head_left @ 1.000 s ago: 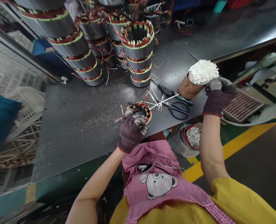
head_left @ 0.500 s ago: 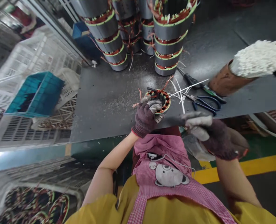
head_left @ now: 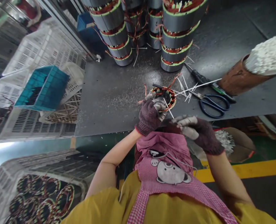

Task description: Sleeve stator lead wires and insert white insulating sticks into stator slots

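My left hand [head_left: 150,115], in a dark purple knit glove, grips a small wound motor stator [head_left: 164,98] with copper windings, which rests on the dark metal bench [head_left: 119,99]. My right hand [head_left: 196,132], in a matching glove, pinches near the stator's lower edge. A thin white sleeve [head_left: 168,109] runs from the stator towards those fingertips and seems held there. Loose white strips [head_left: 186,90] lie just right of the stator, near blue-handled scissors [head_left: 213,106] and a screwdriver [head_left: 198,77]. A brown tube [head_left: 236,77] packed with white sleeves [head_left: 267,57] lies at the bench's right side.
Stacks of large wound stators [head_left: 177,34] stand at the far side of the bench. White crates and a teal crate [head_left: 42,88] sit to the left. A bin of stators [head_left: 42,199] is low at left, and a bag with white bits [head_left: 236,144] is below the bench edge.
My right hand has let go of the brown tube, now lying on the bench, and moved left to the stator. The view has turned, shifting the bench and stacks to the right.
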`<state>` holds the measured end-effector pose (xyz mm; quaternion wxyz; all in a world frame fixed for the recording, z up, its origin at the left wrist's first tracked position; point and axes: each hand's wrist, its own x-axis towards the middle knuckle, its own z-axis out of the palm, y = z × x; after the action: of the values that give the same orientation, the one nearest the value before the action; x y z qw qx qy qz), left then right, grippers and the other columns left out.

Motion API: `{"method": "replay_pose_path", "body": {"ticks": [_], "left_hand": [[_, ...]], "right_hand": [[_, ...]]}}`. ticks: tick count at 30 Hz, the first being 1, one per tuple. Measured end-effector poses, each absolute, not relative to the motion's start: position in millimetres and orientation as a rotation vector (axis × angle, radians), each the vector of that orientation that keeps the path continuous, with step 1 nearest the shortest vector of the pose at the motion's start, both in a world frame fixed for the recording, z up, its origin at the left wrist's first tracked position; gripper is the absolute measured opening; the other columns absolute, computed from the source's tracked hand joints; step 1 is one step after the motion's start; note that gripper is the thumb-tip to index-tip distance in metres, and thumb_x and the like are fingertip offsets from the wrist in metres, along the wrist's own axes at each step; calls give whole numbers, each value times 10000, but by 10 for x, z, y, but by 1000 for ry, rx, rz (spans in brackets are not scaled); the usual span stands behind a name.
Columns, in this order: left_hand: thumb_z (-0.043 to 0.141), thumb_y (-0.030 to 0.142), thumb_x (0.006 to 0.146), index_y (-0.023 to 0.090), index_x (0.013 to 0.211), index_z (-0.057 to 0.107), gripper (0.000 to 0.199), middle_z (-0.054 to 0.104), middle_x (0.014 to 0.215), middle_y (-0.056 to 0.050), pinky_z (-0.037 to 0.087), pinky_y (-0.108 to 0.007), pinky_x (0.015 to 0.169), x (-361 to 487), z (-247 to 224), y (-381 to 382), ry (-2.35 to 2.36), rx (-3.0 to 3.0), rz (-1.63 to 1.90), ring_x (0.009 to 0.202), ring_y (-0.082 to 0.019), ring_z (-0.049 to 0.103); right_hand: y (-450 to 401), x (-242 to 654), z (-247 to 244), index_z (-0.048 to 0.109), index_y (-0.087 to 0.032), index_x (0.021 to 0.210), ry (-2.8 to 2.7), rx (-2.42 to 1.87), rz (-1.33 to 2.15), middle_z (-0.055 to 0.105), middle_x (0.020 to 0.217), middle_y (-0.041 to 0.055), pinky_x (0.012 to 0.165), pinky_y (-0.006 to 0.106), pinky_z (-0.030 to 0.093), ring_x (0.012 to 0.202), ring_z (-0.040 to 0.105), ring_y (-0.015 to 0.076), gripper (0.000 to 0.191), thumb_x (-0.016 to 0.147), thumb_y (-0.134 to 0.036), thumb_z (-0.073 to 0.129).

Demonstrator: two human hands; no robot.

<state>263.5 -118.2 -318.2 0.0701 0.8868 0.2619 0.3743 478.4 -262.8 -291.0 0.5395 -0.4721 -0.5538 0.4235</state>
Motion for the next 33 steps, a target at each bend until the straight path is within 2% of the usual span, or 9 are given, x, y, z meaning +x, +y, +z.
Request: {"method": "replay_pose_path", "body": {"ticks": [4, 7, 9, 12, 15, 20, 24, 28, 33], "left_hand": [[688, 381, 1052, 244, 1242, 654, 237, 810, 1247, -102, 461, -656, 1319, 2666, -3204, -1243, 884, 2709, 1080, 1282, -310, 763], [681, 438, 1071, 240, 1361, 648, 353, 783, 1383, -134, 477, -640, 1314, 2740, -3215, -1311, 1071, 2605, 1116, 1455, -355, 672], [679, 449, 1074, 231, 1356, 660, 357, 784, 1399, -139, 502, -622, 1304, 2792, -3202, -1340, 1172, 2530, 1168, 1489, -352, 649], [659, 432, 1094, 245, 1160, 715, 206, 850, 1211, -68, 508, -590, 1312, 2848, -3154, -1333, 1112, 2550, 1146, 1275, -285, 782], [657, 417, 1101, 264, 1007, 723, 191, 870, 1100, -26, 509, -588, 1304, 2869, -3111, -1298, 1032, 2601, 1119, 1112, -240, 828], [707, 376, 1070, 266, 1010, 758, 135, 875, 1081, -34, 506, -610, 1286, 2864, -3107, -1277, 979, 2573, 1148, 1121, -238, 824], [718, 369, 1058, 267, 985, 763, 133, 883, 1091, -36, 493, -617, 1307, 2841, -3118, -1252, 918, 2516, 1176, 1091, -229, 833], [677, 444, 1083, 277, 939, 739, 229, 884, 1109, -12, 508, -584, 1316, 2819, -3118, -1217, 918, 2545, 1096, 1087, -217, 840], [718, 456, 1066, 264, 974, 779, 222, 889, 1081, -24, 513, -571, 1312, 2832, -3121, -1220, 832, 2482, 1241, 1057, -221, 843]], "right_hand": [[-2344, 4636, -2977, 860, -265, 975, -1357, -1294, 791, 865, 935, 58, 795, 417, 693, 847, 821, 264, 180, 1009, -421, 778], [-2320, 4631, -3016, 869, -265, 1006, -1416, -1352, 694, 867, 946, 61, 844, 445, 690, 857, 826, 276, 174, 1007, -402, 762], [-2340, 4657, -3029, 874, -258, 1034, -1413, -1364, 667, 871, 971, 69, 858, 443, 690, 872, 828, 275, 187, 1000, -403, 760], [-2328, 4682, -3020, 867, -262, 1012, -1354, -1388, 643, 865, 955, 67, 814, 420, 686, 852, 815, 263, 203, 987, -435, 767], [-2275, 4674, -2980, 853, -264, 969, -1340, -1380, 612, 855, 975, 71, 844, 434, 674, 898, 802, 265, 209, 978, -460, 780], [-2233, 4631, -2909, 833, -259, 912, -1379, -1312, 588, 840, 981, 67, 848, 431, 638, 917, 777, 261, 198, 977, -440, 786], [-2176, 4620, -2951, 832, -244, 868, -1398, -1537, 522, 798, 834, 56, 750, 408, 581, 789, 731, 253, 219, 970, -428, 771], [-2137, 4674, -3020, 825, -250, 833, -1392, -1628, 523, 761, 744, 40, 689, 387, 559, 674, 676, 230, 243, 956, -457, 789], [-2215, 4719, -2942, 819, -273, 843, -1448, -1372, 603, 786, 838, 51, 767, 412, 602, 815, 734, 262, 241, 982, -466, 775]]}}
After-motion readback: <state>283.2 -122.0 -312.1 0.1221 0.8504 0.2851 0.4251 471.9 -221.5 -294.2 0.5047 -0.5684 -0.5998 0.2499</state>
